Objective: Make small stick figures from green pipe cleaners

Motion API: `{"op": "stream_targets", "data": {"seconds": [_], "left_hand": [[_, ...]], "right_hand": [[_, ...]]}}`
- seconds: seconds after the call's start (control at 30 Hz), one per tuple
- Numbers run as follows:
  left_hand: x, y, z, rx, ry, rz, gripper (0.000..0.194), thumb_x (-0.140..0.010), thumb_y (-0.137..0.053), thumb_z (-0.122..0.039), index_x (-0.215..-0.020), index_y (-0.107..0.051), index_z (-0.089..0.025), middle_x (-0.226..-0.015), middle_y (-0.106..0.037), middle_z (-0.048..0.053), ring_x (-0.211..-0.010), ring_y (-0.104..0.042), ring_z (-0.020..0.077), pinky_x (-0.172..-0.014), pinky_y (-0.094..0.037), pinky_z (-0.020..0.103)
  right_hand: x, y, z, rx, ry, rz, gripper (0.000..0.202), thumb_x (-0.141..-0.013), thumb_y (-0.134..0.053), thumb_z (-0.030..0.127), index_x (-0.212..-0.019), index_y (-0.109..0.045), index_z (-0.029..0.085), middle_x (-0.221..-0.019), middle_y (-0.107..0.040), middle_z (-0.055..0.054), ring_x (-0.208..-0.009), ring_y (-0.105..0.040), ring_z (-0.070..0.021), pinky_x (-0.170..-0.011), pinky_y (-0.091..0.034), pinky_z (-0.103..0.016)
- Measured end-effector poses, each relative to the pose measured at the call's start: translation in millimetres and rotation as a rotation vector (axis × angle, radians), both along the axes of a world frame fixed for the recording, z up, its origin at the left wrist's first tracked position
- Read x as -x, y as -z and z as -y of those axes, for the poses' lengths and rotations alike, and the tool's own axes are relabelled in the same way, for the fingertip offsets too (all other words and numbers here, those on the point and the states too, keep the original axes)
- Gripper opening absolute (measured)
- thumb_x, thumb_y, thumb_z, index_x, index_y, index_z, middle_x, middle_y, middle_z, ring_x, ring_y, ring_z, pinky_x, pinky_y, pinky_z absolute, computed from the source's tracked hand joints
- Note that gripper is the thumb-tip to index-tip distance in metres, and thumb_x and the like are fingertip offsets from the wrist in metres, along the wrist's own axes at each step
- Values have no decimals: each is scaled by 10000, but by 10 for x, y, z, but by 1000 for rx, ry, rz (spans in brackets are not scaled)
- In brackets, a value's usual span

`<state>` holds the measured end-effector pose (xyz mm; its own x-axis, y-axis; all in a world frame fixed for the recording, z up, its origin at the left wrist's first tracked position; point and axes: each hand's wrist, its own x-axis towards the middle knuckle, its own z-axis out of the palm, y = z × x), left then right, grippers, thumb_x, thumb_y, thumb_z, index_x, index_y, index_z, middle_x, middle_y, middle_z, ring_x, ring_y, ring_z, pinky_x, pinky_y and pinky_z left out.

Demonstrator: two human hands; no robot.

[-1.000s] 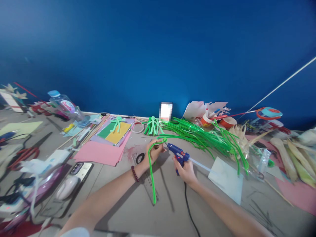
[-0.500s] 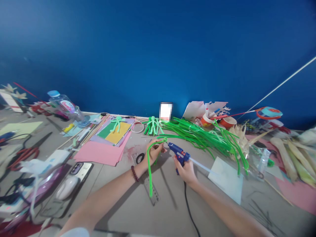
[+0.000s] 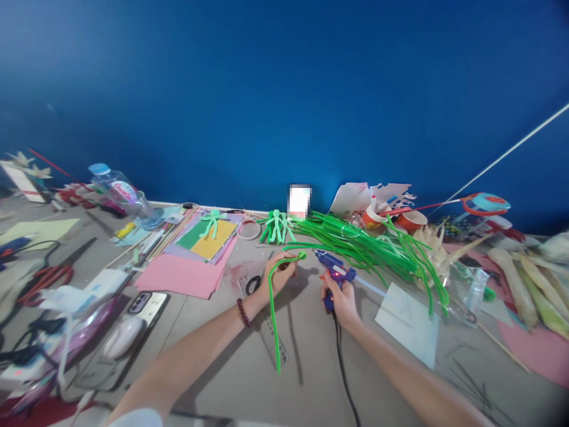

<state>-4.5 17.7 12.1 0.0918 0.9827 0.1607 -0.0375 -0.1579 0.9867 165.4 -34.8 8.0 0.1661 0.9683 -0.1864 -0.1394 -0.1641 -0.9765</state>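
My left hand (image 3: 281, 276), with a dark bead bracelet at its wrist, is closed on a green pipe cleaner (image 3: 272, 317). The pipe cleaner has a small curled knot at its tip, and its long end hangs down over the wrist. My right hand (image 3: 341, 298) grips a blue hot glue gun (image 3: 333, 267) by its handle. Its nozzle points left at the curled tip, a short gap apart. A clear glue stick (image 3: 371, 284) sticks out of the gun's back, and a black cord (image 3: 341, 362) runs down from it.
Behind my hands lie a bundle of green pipe cleaners (image 3: 351, 237) and some pale green twisted figures (image 3: 278, 225). Pink paper (image 3: 182, 276), a phone (image 3: 153, 305) and scissors (image 3: 48, 279) are on the left. A white sheet (image 3: 409, 326) and dried husks (image 3: 528, 284) lie right.
The glue gun has drawn back to the right, away from the pipe cleaner's curled tip. My left hand has shifted slightly right, and the pipe cleaner's hanging end has swung right and down.
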Motion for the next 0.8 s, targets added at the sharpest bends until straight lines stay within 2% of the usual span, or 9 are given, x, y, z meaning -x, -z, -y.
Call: {"op": "stream_targets", "data": {"seconds": [0.13, 0.23, 0.37, 0.47, 0.6, 0.7, 0.8], "left_hand": [[31, 73, -12, -77, 40, -19, 185, -712, -698, -343, -795, -660, -183, -667, -620, 20, -547, -551, 144, -572, -448, 295], [12, 111, -27, -30, 42, 75, 215, -680, -722, -340, -786, -641, -171, -622, -592, 3, -498, -510, 124, -501, -411, 269], [-8, 68, -14, 3, 44, 80, 207, -696, -703, -342, -757, -608, -168, -525, -542, -28, -463, -502, 118, -484, -397, 254], [-9, 24, 5, 28, 18, 35, 210, -748, -652, -370, -785, -597, -171, -530, -573, -16, -494, -557, 133, -518, -437, 256], [-25, 5, 2, 125, -49, 27, 244, -765, -626, -392, -865, -591, -172, -563, -615, -5, -536, -615, 149, -561, -495, 267], [-30, 1, -17, 137, -65, 60, 265, -760, -634, -409, -874, -595, -173, -589, -634, 4, -545, -629, 159, -562, -510, 278], [-16, 6, -32, 124, -57, 96, 253, -771, -628, -427, -790, -598, -177, -597, -638, 18, -549, -634, 164, -562, -514, 285]], "right_hand": [[-62, -83, -9, -17, 27, -83, 411, -729, -609, 566, -792, -546, 165, -449, -520, 55, -286, -451, -94, -251, -293, -179], [-94, -199, 26, -67, -5, -119, 394, -738, -598, 552, -811, -544, 168, -433, -525, 52, -294, -468, -103, -272, -307, -181], [-140, -344, 105, -63, -86, -202, 394, -757, -563, 563, -831, -533, 178, -432, -524, 50, -283, -452, -101, -281, -301, -186], [-208, -408, 181, -33, -181, -295, 376, -788, -522, 560, -835, -526, 187, -435, -500, 59, -275, -425, -86, -284, -280, -176], [-321, -443, 335, 43, -241, -391, 344, -834, -478, 533, -806, -516, 192, -420, -453, 75, -257, -366, -52, -297, -253, -157], [-418, -441, 484, 86, -209, -418, 347, -837, -492, 534, -814, -529, 190, -420, -452, 77, -249, -357, -42, -300, -252, -151], [-571, -397, 625, 138, -152, -383, 387, -819, -508, 570, -855, -547, 187, -403, -448, 76, -237, -356, -48, -290, -260, -149]]}}
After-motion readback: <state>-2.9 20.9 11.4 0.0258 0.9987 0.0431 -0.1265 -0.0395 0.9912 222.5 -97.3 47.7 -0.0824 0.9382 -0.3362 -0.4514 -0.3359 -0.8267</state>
